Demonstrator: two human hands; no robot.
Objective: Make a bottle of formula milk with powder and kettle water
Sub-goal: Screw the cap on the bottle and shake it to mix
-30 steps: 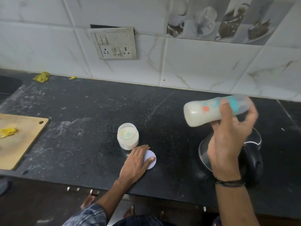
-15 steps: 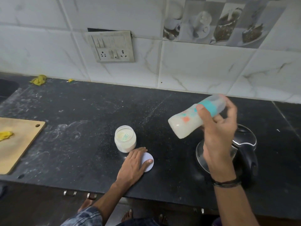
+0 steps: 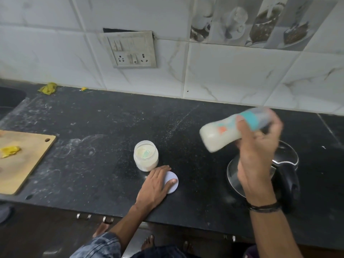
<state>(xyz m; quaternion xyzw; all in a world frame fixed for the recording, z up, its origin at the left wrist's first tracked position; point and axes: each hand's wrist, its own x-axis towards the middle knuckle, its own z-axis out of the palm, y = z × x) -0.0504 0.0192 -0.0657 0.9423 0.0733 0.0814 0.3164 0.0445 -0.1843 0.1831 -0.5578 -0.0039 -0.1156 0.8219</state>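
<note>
My right hand (image 3: 257,151) grips a baby bottle (image 3: 221,134) full of white milk, held almost sideways above the counter, base to the left, teal collar inside my fingers; it is motion-blurred. An open jar of formula powder (image 3: 146,156) with a pale green scoop inside stands mid-counter. Its white round lid (image 3: 172,181) lies flat just right of the jar, and my left hand (image 3: 155,186) rests palm down partly on the lid. A steel kettle with a black handle (image 3: 286,181) sits under my right hand, largely hidden by it.
The black stone counter (image 3: 93,127) is dusted with powder. A wooden cutting board (image 3: 24,157) with a yellow scrap lies at the left edge. A yellow rag (image 3: 48,88) sits by the tiled wall, below a socket panel (image 3: 132,50). A sink edge shows far left.
The bottle has swung in my right hand, tipping from nearly level to base-down and back up a little, shaking. My left hand has stayed on the lid.
</note>
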